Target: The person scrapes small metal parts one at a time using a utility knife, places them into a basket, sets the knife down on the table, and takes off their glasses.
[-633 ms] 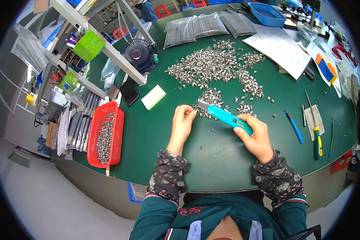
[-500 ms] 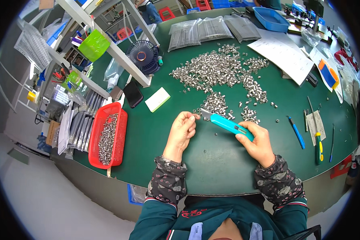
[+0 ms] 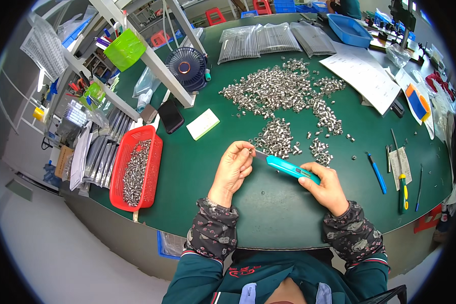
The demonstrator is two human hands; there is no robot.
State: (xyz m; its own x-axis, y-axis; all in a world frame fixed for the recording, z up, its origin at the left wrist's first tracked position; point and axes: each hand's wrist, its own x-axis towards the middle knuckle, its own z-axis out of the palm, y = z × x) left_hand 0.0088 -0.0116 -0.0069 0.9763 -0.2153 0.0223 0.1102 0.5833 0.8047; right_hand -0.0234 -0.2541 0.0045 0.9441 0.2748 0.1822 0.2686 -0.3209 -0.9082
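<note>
- The left hand [image 3: 232, 169] is narrowed to a pinch: thumb and forefinger press together on a small metal piece [image 3: 251, 150], the other fingers curled in toward the palm.
- The right hand [image 3: 328, 187] is closed round the rear end of a teal utility knife [image 3: 289, 167], thumb on the near side and fingers on the far side.
- The knife's blade points left, its tip right by the pinched piece; whether the two touch, I cannot tell. Knife and piece are both held above the green table [image 3: 283, 218], on the person's side of the loose metal.
- Just beyond the hands lies a small heap of short metal tubes [image 3: 276, 136]; a much larger pile [image 3: 273, 88] spreads farther back, with stray pieces around both.
- At the left of the table, a red perforated basket [image 3: 156, 169] holds many similar-looking metal parts [image 3: 137, 175], with the red walls standing above them.
- Near the far edge, clear bags [image 3: 240, 44] of slim grey rods lie side by side, with a blue tray [image 3: 350, 35] to their right.
- On the frame at left, a bright green holder [image 3: 125, 50] has pens at its top; a second green holder [image 3: 95, 92], lower down, contains scissors and other tools.
</note>
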